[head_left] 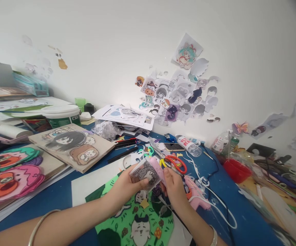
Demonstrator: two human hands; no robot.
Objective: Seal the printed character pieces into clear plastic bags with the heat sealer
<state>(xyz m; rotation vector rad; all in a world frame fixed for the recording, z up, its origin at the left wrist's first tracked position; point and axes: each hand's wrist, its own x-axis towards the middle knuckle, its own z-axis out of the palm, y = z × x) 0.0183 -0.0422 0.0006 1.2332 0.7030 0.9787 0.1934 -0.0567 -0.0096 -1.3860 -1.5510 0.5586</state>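
Observation:
Both my hands meet over the table's middle, holding a small foam cut-out of a cartoon character [145, 174]. My left hand [125, 187] pinches its left edge. My right hand [172, 184] grips the right side, fingers curled round it and round something pink. Under them lies a green foam sheet [140, 222] with drawn animal figures. A pink glue gun [196, 194] rests just right of my right hand, its white cord trailing off. Red-handled scissors [176, 163] lie behind the cut-out.
A board with a dark-haired character [73, 145] and colourful foam figures [9, 177] fill the left. A white tub [60, 115], papers, pens, a phone [173, 147], a plastic bottle [189, 145] and a red bowl [236, 171] crowd the blue table. Stickers cover the wall [178, 99].

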